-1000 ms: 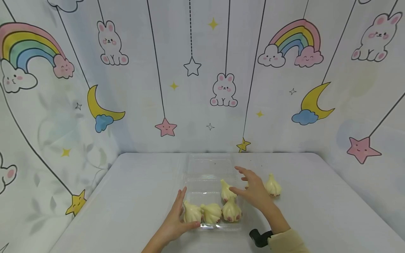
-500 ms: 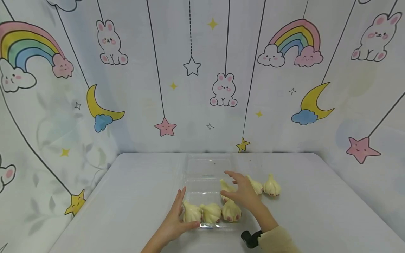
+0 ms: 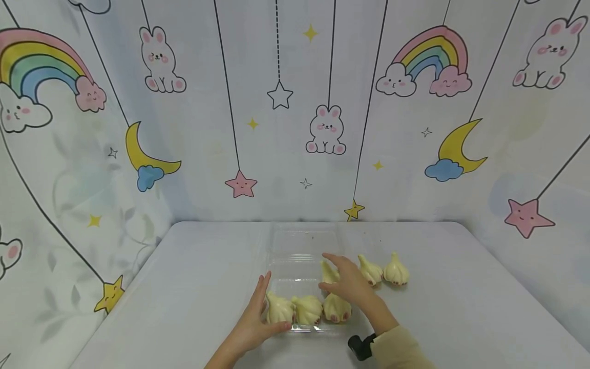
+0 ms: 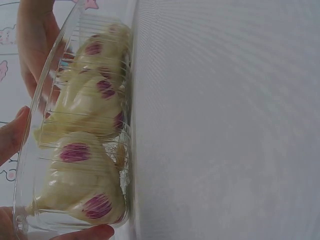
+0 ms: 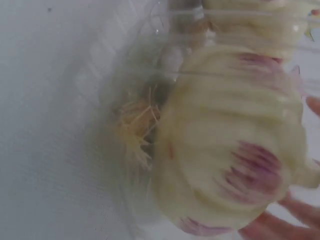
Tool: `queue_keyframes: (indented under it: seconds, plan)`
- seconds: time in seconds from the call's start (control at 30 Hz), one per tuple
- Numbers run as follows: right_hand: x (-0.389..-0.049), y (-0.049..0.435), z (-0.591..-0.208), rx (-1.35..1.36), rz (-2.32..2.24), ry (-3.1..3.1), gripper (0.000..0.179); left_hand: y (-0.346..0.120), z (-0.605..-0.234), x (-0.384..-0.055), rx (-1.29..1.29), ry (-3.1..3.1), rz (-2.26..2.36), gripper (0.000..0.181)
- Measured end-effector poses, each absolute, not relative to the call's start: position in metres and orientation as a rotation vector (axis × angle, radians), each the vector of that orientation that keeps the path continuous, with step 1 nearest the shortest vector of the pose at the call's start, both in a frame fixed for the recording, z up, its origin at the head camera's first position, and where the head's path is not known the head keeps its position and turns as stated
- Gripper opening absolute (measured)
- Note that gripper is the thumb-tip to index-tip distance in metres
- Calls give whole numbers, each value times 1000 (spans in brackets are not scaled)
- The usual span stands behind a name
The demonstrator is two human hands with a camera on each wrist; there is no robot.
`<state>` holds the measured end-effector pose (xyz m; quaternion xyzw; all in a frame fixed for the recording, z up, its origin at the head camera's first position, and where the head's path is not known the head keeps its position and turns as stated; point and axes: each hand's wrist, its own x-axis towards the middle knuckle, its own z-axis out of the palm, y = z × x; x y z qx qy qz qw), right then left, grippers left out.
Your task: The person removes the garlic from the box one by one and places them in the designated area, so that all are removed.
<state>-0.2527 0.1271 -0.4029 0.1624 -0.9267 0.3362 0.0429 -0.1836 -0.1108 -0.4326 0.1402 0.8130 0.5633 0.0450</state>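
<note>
A clear plastic clamshell box [image 3: 295, 271] lies with its lid folded back, and a front row of garlic bulbs [image 3: 308, 310] sits inside. My left hand [image 3: 254, 319] grips the front-left corner, thumb along the front rim and fingers along the side. Its wrist view shows garlic [image 4: 82, 185] with purple patches through the wall. At the right side of the box, my right hand [image 3: 352, 282] spreads thumb and fingers around a rear garlic bulb [image 3: 328, 272], partly covered by them. A front garlic bulb [image 5: 230, 145] fills much of the right wrist view, hiding what lies behind.
Two loose garlic bulbs, one nearer the box [image 3: 371, 270] and one farther right [image 3: 396, 270], stand on the white table [image 3: 438, 318]. A black wrist device [image 3: 361, 347] sits below the right sleeve. A patterned curtain [image 3: 276, 138] hangs behind and at both sides.
My right hand has moved left to the rear bulb in the box, uncovering a loose bulb on the table. The left hand and the box have stayed in place.
</note>
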Motion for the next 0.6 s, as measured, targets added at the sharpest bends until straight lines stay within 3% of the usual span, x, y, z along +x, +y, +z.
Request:
queue_keyframes:
  seconds: [0.6]
  plan:
    - [-256, 114, -411, 535, 617, -2878, 68, -111, -434, -184, 430, 2506, 1705, 109]
